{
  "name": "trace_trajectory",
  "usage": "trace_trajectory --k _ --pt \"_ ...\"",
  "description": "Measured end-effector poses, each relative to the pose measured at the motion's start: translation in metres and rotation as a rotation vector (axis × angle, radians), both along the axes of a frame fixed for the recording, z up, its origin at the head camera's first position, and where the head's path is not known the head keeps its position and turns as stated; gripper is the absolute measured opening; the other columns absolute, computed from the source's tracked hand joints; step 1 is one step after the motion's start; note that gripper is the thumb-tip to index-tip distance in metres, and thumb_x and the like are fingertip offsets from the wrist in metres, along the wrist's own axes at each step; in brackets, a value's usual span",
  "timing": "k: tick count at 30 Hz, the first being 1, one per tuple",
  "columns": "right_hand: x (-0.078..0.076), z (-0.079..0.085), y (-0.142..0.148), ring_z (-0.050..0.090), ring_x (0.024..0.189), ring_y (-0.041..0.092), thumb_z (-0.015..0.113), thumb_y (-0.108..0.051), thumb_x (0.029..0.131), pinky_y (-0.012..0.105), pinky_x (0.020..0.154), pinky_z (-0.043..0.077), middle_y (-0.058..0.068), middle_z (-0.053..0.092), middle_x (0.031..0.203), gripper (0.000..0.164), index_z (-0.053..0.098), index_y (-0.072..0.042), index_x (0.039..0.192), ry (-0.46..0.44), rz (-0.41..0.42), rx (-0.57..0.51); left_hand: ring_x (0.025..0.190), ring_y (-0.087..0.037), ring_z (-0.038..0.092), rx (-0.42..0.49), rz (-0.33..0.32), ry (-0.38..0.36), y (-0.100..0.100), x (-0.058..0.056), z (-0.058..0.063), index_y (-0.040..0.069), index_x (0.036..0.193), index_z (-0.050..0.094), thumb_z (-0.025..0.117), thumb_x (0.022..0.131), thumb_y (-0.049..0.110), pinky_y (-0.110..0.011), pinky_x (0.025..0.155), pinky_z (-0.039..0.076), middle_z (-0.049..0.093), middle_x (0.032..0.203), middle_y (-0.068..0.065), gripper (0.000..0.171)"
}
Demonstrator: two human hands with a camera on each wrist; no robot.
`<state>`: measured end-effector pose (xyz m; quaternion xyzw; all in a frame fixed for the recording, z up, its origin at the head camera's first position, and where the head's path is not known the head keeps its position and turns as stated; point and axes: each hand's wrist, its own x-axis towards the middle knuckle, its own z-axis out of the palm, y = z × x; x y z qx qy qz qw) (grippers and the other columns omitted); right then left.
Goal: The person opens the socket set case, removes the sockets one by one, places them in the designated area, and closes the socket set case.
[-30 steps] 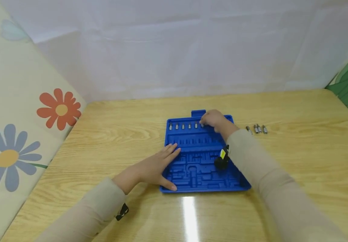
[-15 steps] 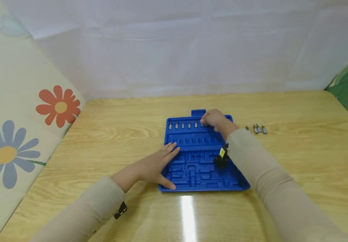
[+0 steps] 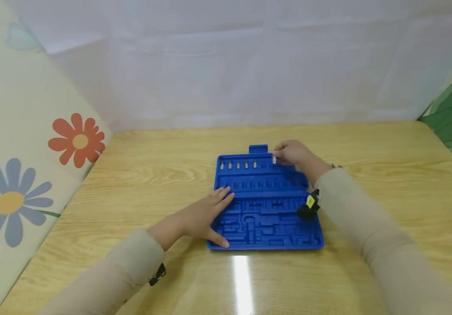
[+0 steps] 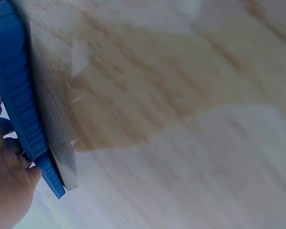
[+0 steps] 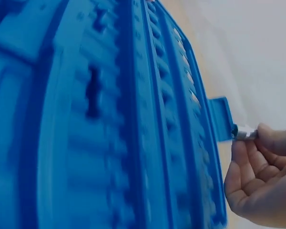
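Note:
A blue moulded tool case (image 3: 267,243) lies opened flat on the table. My left hand (image 3: 202,217) rests on its left edge with fingers spread; in the left wrist view the fingers (image 4: 19,160) lie along the case's side. Between thumb and fingertips my right hand (image 3: 294,153) pinches a small silver socket bit (image 3: 274,160) over the back row of slots. The right wrist view shows the held bit's hollow end (image 5: 243,132) near the case's latch tab (image 5: 221,117). Several similar socket bits (image 3: 246,164) sit in the left part of that row.
Loose socket bits (image 3: 336,166) on the wooden table (image 3: 391,183) are mostly hidden behind my right sleeve. A white cloth (image 3: 226,65) hangs behind the table. Flower-patterned panels (image 3: 13,131) stand at the sides.
My right hand has lifted the socket bit out of the sixth spot in the back row and moved it a little to the right. My left hand has stayed put.

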<state>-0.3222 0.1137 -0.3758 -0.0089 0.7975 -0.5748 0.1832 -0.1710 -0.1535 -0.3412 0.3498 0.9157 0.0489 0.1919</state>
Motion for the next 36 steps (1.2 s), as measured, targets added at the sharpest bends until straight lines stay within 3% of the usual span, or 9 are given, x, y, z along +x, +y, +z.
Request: trace_trajectory --k 4,9,14,21,25,29,36 --pt "0.035 0.039 0.015 0.048 0.102 0.031 0.046 -0.012 0.090 0.038 0.087 0.039 0.018 0.047 0.109 0.030 0.045 0.007 0.114 0.018 0.036 0.083 0.129 -0.028 -0.001 -0.009 -0.009 0.025 0.000 -0.001 -0.003 0.006 0.139 0.007 0.051 0.061 0.071 -0.040 0.102 0.012 0.000 0.143 -0.013 0.111" --pt "0.051 0.050 0.040 0.047 0.099 0.029 0.043 -0.011 0.091 0.038 0.089 0.037 0.016 0.048 0.104 0.031 0.042 0.009 0.115 0.036 0.028 0.073 0.129 -0.029 0.000 -0.018 -0.023 0.044 0.000 -0.001 -0.005 0.006 0.139 0.008 0.049 0.061 0.073 -0.040 0.101 0.013 0.001 0.143 -0.013 0.111" --pt "0.055 0.045 0.067 0.050 0.089 0.021 0.043 -0.013 0.091 0.040 0.086 0.038 0.010 0.050 0.094 0.032 0.041 0.009 0.113 0.077 0.004 0.100 0.128 -0.030 0.001 -0.028 -0.029 0.053 -0.001 0.000 -0.004 0.005 0.139 0.008 0.049 0.061 0.073 -0.041 0.101 0.014 0.001 0.143 -0.014 0.111" --pt "0.064 0.039 0.099 0.047 0.092 0.025 0.041 -0.017 0.092 0.040 0.085 0.039 0.012 0.047 0.099 0.036 0.038 0.009 0.116 0.086 -0.029 0.150 0.129 -0.029 0.000 -0.013 -0.023 0.044 0.000 -0.001 -0.004 0.006 0.139 0.007 0.050 0.061 0.072 -0.041 0.101 0.014 0.001 0.143 -0.014 0.111" --pt "0.067 0.034 0.118 0.049 0.083 0.016 0.040 -0.017 0.092 0.039 0.084 0.039 0.009 0.048 0.095 0.034 0.038 0.009 0.115 0.094 -0.067 0.164 0.129 -0.028 0.000 -0.008 -0.021 0.042 0.000 -0.001 -0.004 0.006 0.139 0.007 0.051 0.061 0.071 -0.040 0.101 0.013 0.001 0.143 -0.013 0.111" --pt "0.069 0.028 0.134 0.049 0.074 0.006 0.041 -0.014 0.092 0.035 0.081 0.041 0.008 0.048 0.094 0.033 0.039 0.011 0.113 0.104 -0.097 0.198 0.129 -0.028 0.000 -0.008 -0.018 0.034 0.001 -0.001 -0.003 0.006 0.139 0.007 0.052 0.061 0.071 -0.040 0.102 0.013 0.001 0.143 -0.013 0.111" --pt "0.071 0.019 0.146 0.048 0.071 0.004 0.043 -0.008 0.090 0.022 0.070 0.045 0.005 0.049 0.087 0.027 0.041 0.012 0.108 0.069 -0.120 0.216 0.129 -0.028 -0.001 -0.012 -0.011 0.032 0.001 -0.001 -0.003 0.006 0.139 0.007 0.052 0.060 0.071 -0.041 0.101 0.013 0.000 0.143 -0.013 0.111"
